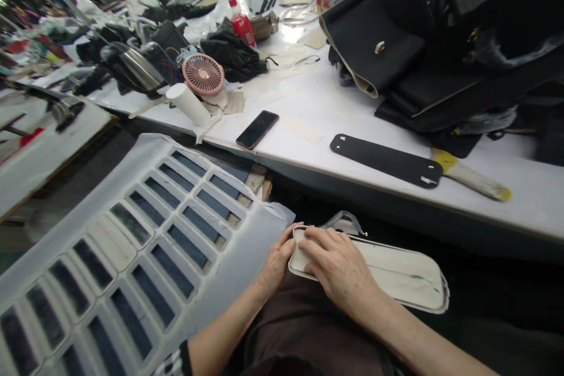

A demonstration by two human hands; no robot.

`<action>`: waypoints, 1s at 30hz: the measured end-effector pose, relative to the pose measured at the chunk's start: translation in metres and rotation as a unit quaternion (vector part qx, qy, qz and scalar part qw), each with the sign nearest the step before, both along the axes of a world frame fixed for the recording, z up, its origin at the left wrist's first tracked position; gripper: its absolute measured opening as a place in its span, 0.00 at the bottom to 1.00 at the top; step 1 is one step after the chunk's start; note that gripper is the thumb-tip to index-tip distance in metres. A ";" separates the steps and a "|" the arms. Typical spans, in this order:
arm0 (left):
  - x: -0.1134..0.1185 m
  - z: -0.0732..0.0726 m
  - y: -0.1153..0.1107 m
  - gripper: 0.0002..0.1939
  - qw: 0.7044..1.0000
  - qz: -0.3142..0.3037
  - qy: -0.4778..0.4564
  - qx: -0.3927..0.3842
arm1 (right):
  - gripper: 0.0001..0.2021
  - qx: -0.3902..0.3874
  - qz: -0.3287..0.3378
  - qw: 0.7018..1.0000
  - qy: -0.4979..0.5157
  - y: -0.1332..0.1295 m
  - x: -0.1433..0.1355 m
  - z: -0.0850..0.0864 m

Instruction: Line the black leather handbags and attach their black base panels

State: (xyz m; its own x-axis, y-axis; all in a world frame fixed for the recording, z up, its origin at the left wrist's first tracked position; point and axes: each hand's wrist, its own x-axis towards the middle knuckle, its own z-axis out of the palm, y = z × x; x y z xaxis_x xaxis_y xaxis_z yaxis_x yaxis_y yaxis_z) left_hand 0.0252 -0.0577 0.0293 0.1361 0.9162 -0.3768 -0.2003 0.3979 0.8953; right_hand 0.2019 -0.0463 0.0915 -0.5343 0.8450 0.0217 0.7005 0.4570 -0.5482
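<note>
- White table (pixel 537 194), my widest neighbour, runs across the far side.
- Grey slotted panel (pixel 238 252), near left, beside my left forearm.
- Black bags (pixel 392 29) heap at the far right on the table.
- Cream piece (pixel 396 270), long and round-ended, lies before me, over or just beyond my lap (pixel 308 323). I judge it light, stiffish at the rim, softer across the face, easily marked; best held by the rim at both ends.
- Black strip (pixel 383 158) lies on the table beyond it.
- Right hand (pixel 339 261): my fingers spread slightly, bent, pressing the cream face near its left end.
- Left hand (pixel 278 258): I curl around that end; my hidden fingertips I cannot tell.
</note>
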 end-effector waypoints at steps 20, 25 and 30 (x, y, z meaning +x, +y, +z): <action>-0.009 -0.001 0.002 0.25 0.989 -0.041 0.124 0.064 | 0.12 -0.005 -0.060 0.997 0.054 -0.012 -0.005 0.001; -0.021 -0.001 0.023 0.30 0.947 -0.185 0.237 0.109 | 0.13 -0.076 -0.141 0.939 0.304 -0.022 0.022 0.024; -0.027 0.009 0.039 0.33 0.849 -0.274 0.380 0.245 | 0.09 -0.017 -0.462 0.768 0.444 -0.037 0.121 -0.004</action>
State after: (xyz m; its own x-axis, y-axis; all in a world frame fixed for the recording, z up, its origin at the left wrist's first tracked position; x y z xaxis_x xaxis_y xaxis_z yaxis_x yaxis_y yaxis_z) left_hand -0.0017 -0.0184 0.0379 0.4805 0.8661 -0.1379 0.6036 -0.2125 0.7685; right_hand 0.3225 -0.0833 0.0875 0.5055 0.8628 0.0006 0.0614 -0.0353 -0.9975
